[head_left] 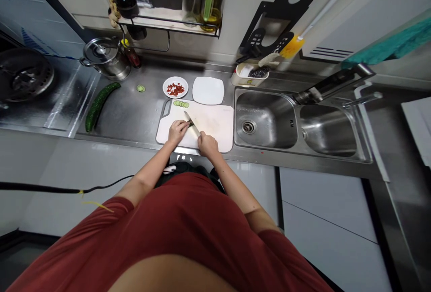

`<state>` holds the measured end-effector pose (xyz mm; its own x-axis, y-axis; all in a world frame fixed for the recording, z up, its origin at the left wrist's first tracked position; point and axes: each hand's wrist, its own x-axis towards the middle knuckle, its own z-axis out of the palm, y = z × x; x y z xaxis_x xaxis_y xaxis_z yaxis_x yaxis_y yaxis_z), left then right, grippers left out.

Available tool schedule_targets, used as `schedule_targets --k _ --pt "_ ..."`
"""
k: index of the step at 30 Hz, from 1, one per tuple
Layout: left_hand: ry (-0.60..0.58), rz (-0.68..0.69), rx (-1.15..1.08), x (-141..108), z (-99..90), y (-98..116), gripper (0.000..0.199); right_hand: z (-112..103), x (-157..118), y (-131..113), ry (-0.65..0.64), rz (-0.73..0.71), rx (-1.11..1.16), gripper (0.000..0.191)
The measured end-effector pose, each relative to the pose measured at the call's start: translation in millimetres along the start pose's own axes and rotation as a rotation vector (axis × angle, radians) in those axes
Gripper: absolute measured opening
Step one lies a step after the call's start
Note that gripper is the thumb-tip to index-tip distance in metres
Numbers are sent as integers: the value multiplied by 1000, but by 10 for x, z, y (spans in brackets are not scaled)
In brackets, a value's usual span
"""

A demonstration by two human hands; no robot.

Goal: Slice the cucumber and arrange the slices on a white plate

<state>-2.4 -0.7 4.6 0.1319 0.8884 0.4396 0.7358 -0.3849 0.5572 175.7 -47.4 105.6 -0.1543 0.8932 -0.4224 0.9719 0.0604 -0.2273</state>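
Observation:
A white cutting board (pixel 215 124) lies on the steel counter. My right hand (pixel 208 145) is closed round the handle of a knife (pixel 193 126), whose blade points up and left across the board. Beside the blade, my left hand (pixel 178 131) has its fingers pressed on a small dark green piece (pixel 191 123), perhaps cucumber. Several pale green cucumber slices (pixel 181 103) sit in a row near the board's upper left. Behind the board are a white plate with chopped red pieces (pixel 175 89) and a bare white plate (pixel 208 90).
A whole cucumber (pixel 99 103) and two or so cut slices (pixel 140 88) lie to the left. A lidded pot (pixel 107 58) and a small bottle (pixel 132 55) stand behind them. The double sink (pixel 266 119) is at the right, with a utensil container (pixel 249 80) behind.

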Motion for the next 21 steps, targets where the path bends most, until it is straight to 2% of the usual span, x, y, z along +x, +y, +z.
schedule_targets --k 8,21 --pt "-8 2 -12 -8 -2 6 24 40 18 8 4 -19 -9 29" --pt "-2 11 -27 -5 15 -8 24 34 -18 90 -89 -35 -12 26"
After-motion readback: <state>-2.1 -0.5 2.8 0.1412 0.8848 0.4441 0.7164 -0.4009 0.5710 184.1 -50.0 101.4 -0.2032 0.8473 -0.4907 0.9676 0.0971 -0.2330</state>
